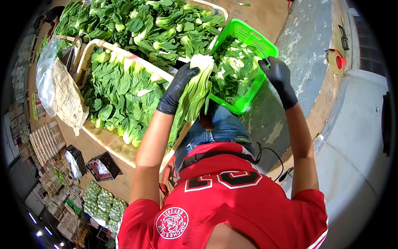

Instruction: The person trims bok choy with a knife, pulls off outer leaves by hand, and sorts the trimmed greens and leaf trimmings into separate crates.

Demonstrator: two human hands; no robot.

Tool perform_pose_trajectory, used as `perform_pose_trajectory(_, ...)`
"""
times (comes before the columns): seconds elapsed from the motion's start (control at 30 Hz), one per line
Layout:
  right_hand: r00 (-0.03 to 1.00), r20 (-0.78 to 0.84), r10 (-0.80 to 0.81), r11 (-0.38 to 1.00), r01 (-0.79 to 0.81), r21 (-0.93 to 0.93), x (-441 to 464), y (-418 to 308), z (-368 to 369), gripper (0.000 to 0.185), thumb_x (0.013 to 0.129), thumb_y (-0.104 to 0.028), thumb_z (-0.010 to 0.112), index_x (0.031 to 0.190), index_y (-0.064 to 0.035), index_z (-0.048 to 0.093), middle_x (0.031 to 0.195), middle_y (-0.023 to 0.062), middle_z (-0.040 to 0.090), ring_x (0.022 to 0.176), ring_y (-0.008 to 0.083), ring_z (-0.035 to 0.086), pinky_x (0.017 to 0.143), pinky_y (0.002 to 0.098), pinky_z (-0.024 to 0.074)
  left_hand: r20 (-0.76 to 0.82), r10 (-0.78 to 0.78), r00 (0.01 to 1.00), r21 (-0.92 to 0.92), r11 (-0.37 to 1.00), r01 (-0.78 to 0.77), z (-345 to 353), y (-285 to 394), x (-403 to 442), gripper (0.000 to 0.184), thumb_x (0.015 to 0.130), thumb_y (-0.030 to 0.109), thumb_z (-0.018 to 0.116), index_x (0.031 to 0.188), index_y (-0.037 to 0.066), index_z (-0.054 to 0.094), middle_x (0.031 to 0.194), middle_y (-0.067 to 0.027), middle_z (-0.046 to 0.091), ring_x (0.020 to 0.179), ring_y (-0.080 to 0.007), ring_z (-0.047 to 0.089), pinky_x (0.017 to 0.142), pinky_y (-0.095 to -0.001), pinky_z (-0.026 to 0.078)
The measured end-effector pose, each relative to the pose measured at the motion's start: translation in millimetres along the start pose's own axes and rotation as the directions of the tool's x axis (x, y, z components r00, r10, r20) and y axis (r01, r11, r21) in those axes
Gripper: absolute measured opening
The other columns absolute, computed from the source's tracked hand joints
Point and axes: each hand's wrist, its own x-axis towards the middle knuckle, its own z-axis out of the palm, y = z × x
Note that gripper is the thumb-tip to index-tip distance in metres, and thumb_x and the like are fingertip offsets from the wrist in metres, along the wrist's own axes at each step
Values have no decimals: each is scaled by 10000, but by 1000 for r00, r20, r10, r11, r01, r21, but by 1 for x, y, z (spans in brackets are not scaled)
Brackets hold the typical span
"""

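Observation:
In the head view, my left hand (180,89), in a black glove, is closed around a large head of bok choy (201,72). Its pale base points up and away from me, and its leaves hang down toward my lap. My right hand (280,79), also gloved in black, is closed at the right rim of a green plastic basket (239,108). A thin blade, seemingly a knife (262,53), sticks out from its fingers; the handle is hidden in the grip. Cut leaves and trimmed pieces (234,66) lie in the basket.
Left of the basket, a pale crate (108,143) holds rows of bok choy (120,89); a larger crate behind holds more. A clear plastic bag (46,76) and brown sacking (68,97) hang at the crate's left. Tape (336,61) sits on the right ledge.

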Motion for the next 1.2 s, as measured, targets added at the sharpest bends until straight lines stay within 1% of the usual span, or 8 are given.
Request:
perform_pose_trajectory(0.1, 995, -20, -103, 983, 99, -152, -9, -44, 9, 182, 730, -222, 633, 658, -75, 553, 616, 115, 541, 547, 329, 543, 524, 393, 456, -27, 11, 1000, 33, 999, -10, 16, 7, 1, 579, 765, 285, 633, 1216, -32, 454, 1095, -98, 571, 987, -162, 540, 889, -288, 415)
perform_pose_trajectory(0.37, 994, 51, -97, 953, 78, 293, -22, -64, 38, 262, 716, -335, 627, 679, -80, 578, 629, 160, 568, 585, 341, 565, 516, 423, 443, 27, -10, 1000, 249, 969, 3, 44, 2, -8, 628, 742, 190, 686, 1260, -14, 396, 1205, -117, 495, 1107, -190, 468, 965, -310, 350)
perform_pose_trajectory(0.43, 890, 456, 9, 994, -58, 94, -42, 0, 95, 270, 728, -292, 617, 593, -63, 566, 625, 169, 571, 578, 356, 569, 506, 417, 444, -40, 67, 997, 158, 986, -60, 44, -17, -14, 648, 735, 195, 696, 1265, -18, 392, 1193, -124, 508, 1108, -200, 476, 958, -320, 367)
perform_pose_trajectory(0.57, 660, 634, 403, 485, -742, 464, -91, 7, 85, 231, 848, -245, 568, 759, -36, 612, 518, 46, 528, 422, 150, 483, 404, 281, 363, -271, 392, 879, 382, 882, -275, -2, 31, 15, 484, 788, 236, 653, 1156, -39, 498, 1059, -135, 592, 979, -209, 550, 882, -330, 418)
perform_pose_trajectory(0.7, 619, 679, 395, 148, -772, 618, -135, -16, 88, 301, 855, -286, 546, 714, -22, 569, 569, 53, 536, 475, 120, 475, 466, 253, 373, -527, 658, 538, 564, 744, -359, -119, 66, 0, 437, 898, 316, 506, 1171, -25, 497, 1174, -143, 535, 1093, -240, 484, 968, -307, 339)
perform_pose_trajectory(0.77, 626, 634, 454, 109, -746, 658, -147, -49, 84, 250, 857, -247, 532, 777, -19, 598, 621, 44, 548, 500, 116, 470, 488, 240, 380, -583, 707, 400, 680, 694, -234, -163, 47, -76, 259, 818, 117, 607, 1022, -41, 587, 954, -109, 637, 835, -185, 594, 762, -278, 459)
perform_pose_trajectory(0.93, 547, 730, 410, -19, -795, 607, -140, -67, 62, 154, 827, -181, 570, 816, -30, 600, 584, 15, 488, 461, 86, 418, 420, 223, 315, -769, 325, 551, 637, 309, 706, -181, -108, -317, 173, 751, 122, 561, 890, 58, 642, 823, -169, 635, 769, -352, 604, 671, -428, 477)
perform_pose_trajectory(1.2, 670, 686, 283, 210, -741, 637, -98, -96, 61, 236, 867, -226, 553, 726, -36, 559, 574, -2, 459, 489, 77, 396, 462, 223, 306, -684, -281, 673, 669, 126, 733, -124, -189, -338, 410, 666, 308, 663, 957, 49, 534, 901, -191, 610, 850, -339, 599, 741, -421, 479)
